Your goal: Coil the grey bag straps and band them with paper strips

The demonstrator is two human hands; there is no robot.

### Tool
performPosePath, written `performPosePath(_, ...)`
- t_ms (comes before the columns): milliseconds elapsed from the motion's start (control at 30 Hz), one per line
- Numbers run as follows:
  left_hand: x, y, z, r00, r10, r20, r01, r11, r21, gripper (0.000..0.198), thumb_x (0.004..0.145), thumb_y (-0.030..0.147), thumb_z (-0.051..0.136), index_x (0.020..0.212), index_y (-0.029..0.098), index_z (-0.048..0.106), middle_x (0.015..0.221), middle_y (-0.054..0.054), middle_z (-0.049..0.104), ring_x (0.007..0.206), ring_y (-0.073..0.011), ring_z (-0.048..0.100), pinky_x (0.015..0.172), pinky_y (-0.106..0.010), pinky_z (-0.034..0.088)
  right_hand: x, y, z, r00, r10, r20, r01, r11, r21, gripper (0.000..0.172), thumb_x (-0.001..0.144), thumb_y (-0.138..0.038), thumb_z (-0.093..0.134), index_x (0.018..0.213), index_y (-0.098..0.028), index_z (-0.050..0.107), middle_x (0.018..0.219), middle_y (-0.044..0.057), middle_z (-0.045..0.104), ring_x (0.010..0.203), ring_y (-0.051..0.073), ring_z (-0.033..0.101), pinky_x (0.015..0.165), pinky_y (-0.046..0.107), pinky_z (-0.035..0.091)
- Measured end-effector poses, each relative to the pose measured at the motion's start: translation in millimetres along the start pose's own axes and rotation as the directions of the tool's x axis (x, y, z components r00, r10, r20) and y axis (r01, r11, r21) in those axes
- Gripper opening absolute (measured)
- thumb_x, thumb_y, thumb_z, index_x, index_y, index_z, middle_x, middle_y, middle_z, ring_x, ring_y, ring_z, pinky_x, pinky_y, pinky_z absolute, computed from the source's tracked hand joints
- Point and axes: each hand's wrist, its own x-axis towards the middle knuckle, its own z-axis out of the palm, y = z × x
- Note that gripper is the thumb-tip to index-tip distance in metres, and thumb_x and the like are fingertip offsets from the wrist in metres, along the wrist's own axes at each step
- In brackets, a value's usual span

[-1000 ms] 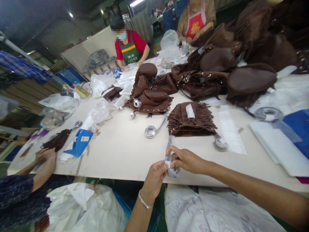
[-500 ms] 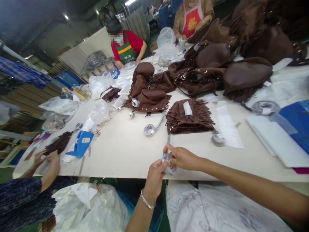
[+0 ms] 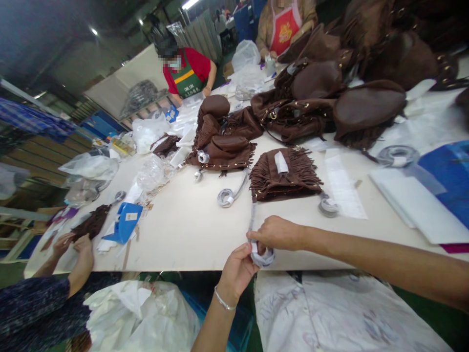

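A coiled, plastic-wrapped strap (image 3: 264,258) is held near the table's front edge. My left hand (image 3: 239,268), with a bracelet at the wrist, pinches its left side. On its upper part my right hand (image 3: 276,233) closes with curled fingers. From the coil the wrapped strap runs up to a brown fringed bag (image 3: 284,177), which lies flat with a white wrapped piece on top. Another wrapped coil (image 3: 329,205) lies at the bag's lower right corner, and a further one (image 3: 225,197) rests to its left.
Brown bags (image 3: 315,112) are heaped across the back and right. White sheets (image 3: 414,205) and blue material lie at right. A co-worker's hands (image 3: 75,247) handle a dark piece at left, beside a blue holder (image 3: 126,222). Two people stand across the table (image 3: 176,244).
My right hand has shifted slightly and its fingers are curled more over the coil. The coil looks rounder and shows more to the right. The whole view has shifted a little.
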Motion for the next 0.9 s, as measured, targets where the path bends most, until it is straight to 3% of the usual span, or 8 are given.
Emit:
performPosePath(100, -0.9, 1.8, 4.1, 1.0, 0.026, 0.008, -0.026, 0.999, 0.033, 0.016, 0.083, 0.023, 0.065, 0.092, 0.009, 0.067, 0.088, -0.008, 0.066, 0.076, -0.0138, 0.058, 0.067, -0.026, 0.044, 7.2, 1.9, -6.1, 0.995, -0.1, 0.029, 0.104, 0.98, -0.17, 0.025, 0.088, -0.041, 0.055, 0.097, -0.017, 0.059, 0.066, 0.004, 0.069, 0.06, 0.019, 0.062, 0.057, 0.027, 0.031)
performPosePath(200, -5.5, 5.0, 9.6, 0.996, 0.084, -0.003, -0.083, 0.992, 0.099, 0.015, 0.083, 0.024, 0.064, 0.088, 0.01, 0.068, 0.082, -0.006, 0.064, 0.07, -0.0114, 0.055, 0.063, -0.024, 0.042, 13.3, -1.4, -6.7, 0.992, -0.114, 0.044, 0.121, 0.964, -0.236, 0.026, 0.088, -0.041, 0.056, 0.096, -0.016, 0.057, 0.068, 0.006, 0.069, 0.06, 0.019, 0.062, 0.057, 0.028, 0.031)
performPosePath(433, -9.3, 6.8, 14.0, 0.976, 0.218, 0.002, -0.21, 0.937, 0.281, 0.024, 0.085, 0.033, 0.063, 0.078, 0.01, 0.068, 0.075, -0.006, 0.066, 0.066, -0.0125, 0.057, 0.06, -0.023, 0.043, 13.3, -17.3, 12.7, 0.992, 0.127, -0.016, -0.128, 0.985, -0.112, 0.023, 0.084, -0.026, 0.055, 0.105, -0.015, 0.054, 0.075, 0.007, 0.07, 0.066, 0.02, 0.063, 0.059, 0.027, 0.036)
performPosePath(533, -3.5, 2.6, 9.3, 0.968, 0.244, -0.059, -0.227, 0.95, 0.215, 0.021, 0.082, 0.03, 0.067, 0.084, 0.009, 0.069, 0.083, -0.009, 0.07, 0.076, -0.0162, 0.063, 0.066, -0.025, 0.047, 1.6, -27.2, 21.4, 0.94, 0.3, -0.161, -0.29, 0.953, 0.086, 0.03, 0.088, -0.024, 0.05, 0.117, -0.017, 0.05, 0.088, 0.007, 0.07, 0.08, 0.02, 0.064, 0.067, 0.027, 0.041)
performPosePath(633, 2.5, -2.8, 3.3, 0.965, 0.238, -0.109, -0.229, 0.969, 0.089, 0.025, 0.081, 0.028, 0.067, 0.094, 0.008, 0.07, 0.092, -0.012, 0.072, 0.086, -0.0191, 0.066, 0.075, -0.028, 0.051, -13.1, -37.4, 23.0, 0.822, 0.485, -0.298, -0.372, 0.854, 0.364, 0.026, 0.092, -0.023, 0.045, 0.117, -0.018, 0.051, 0.098, 0.007, 0.067, 0.089, 0.018, 0.062, 0.076, 0.027, 0.044)
performPosePath(700, 4.8, -5.7, 0.8, 0.968, 0.227, -0.108, -0.226, 0.974, 0.017, 0.024, 0.082, 0.026, 0.066, 0.097, 0.008, 0.07, 0.098, -0.013, 0.071, 0.09, -0.0191, 0.066, 0.083, -0.03, 0.051, -19.8, -43.8, 21.0, 0.797, 0.529, -0.293, -0.348, 0.797, 0.493, 0.019, 0.094, -0.022, 0.043, 0.106, -0.02, 0.058, 0.097, 0.004, 0.067, 0.088, 0.016, 0.062, 0.079, 0.026, 0.044)
performPosePath(767, 5.4, -7.6, 0.8, 0.969, 0.225, -0.1, -0.229, 0.973, -0.029, 0.023, 0.083, 0.024, 0.064, 0.099, 0.009, 0.069, 0.104, -0.013, 0.071, 0.092, -0.0177, 0.066, 0.087, -0.03, 0.05, -22.1, -50.1, 18.7, 0.803, 0.531, -0.27, -0.326, 0.771, 0.547, 0.021, 0.094, -0.021, 0.043, 0.098, -0.022, 0.063, 0.095, 0.003, 0.066, 0.088, 0.015, 0.061, 0.081, 0.025, 0.044)
performPosePath(900, 3.6, -9.1, 7.9, 0.958, 0.279, -0.068, -0.279, 0.96, 0.019, 0.02, 0.086, 0.022, 0.06, 0.097, 0.008, 0.069, 0.103, -0.012, 0.069, 0.091, -0.0155, 0.063, 0.084, -0.027, 0.049, -16.8, -60.7, 19.9, 0.761, 0.605, -0.235, -0.453, 0.753, 0.477, 0.021, 0.093, -0.03, 0.048, 0.09, -0.023, 0.068, 0.089, 0.002, 0.061, 0.08, 0.015, 0.059, 0.075, 0.025, 0.041)
